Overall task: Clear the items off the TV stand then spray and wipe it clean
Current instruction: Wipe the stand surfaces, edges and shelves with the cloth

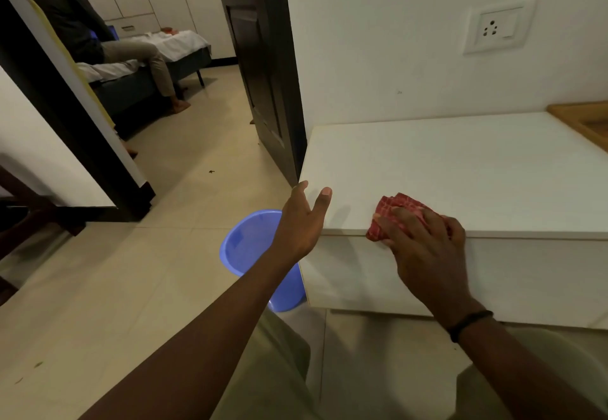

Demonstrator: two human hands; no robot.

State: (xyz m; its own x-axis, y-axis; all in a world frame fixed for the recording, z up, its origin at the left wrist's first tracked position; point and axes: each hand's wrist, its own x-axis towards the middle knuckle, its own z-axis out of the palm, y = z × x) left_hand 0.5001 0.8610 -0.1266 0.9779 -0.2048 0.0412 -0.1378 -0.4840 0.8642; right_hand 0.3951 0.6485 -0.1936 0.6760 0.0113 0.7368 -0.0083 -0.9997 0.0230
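Observation:
The white TV stand (460,163) fills the right half of the view, its top bare. My right hand (427,248) presses a folded red patterned cloth (399,207) onto the stand's front edge, fingers spread over the cloth and curling over the lip. My left hand (304,219) hovers at the stand's front left corner with fingers straight and spread, holding nothing; whether the fingertips touch the corner is unclear.
A blue plastic tub (250,255) stands on the tiled floor just left of the stand, partly behind my left arm. A dark door (263,67) stands open beyond it. A wooden board (585,123) lies at the stand's far right. A person sits on a bed (138,57) in the far room.

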